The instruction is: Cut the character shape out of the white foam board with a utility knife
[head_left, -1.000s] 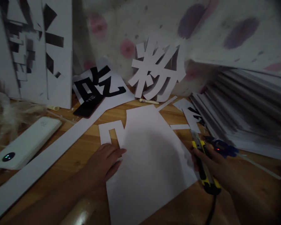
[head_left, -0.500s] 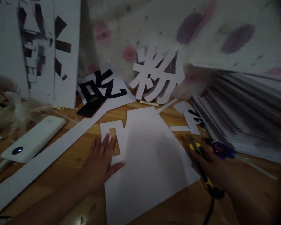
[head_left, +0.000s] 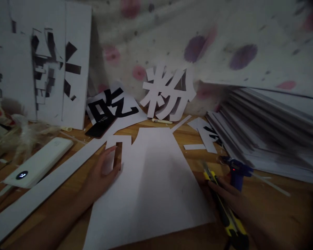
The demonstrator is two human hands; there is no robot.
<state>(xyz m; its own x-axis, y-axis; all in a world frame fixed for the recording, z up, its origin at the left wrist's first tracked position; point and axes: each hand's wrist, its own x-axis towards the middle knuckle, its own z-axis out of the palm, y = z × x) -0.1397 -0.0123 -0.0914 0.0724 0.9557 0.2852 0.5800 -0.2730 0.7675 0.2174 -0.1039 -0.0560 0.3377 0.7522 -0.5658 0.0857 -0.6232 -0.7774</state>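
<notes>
My left hand (head_left: 100, 175) is curled round the left edge of a white board sheet (head_left: 156, 184). Its fingers and thumb close on the strip beside a narrow rectangular cut-out. The sheet's upper left is cut into a character-like outline, and its near edge looks raised off the wooden table. On the right, my right hand (head_left: 236, 201) grips a yellow and black utility knife (head_left: 224, 208), blade end pointing away from me. Just beyond that hand lies a blue glue gun (head_left: 237, 170) with a red light.
A white cut-out character (head_left: 167, 93) leans at the back beside a sheet with a black printed character (head_left: 120, 104) and a dark phone (head_left: 100, 126). Stacked boards (head_left: 263, 128) stand right. A white power bank (head_left: 39, 163) and a long white strip (head_left: 49, 187) lie left.
The sheet has turned and its near end has shifted left. My left hand has gone from lying spread on it to gripping its edge. The knife and right hand appear slightly nearer.
</notes>
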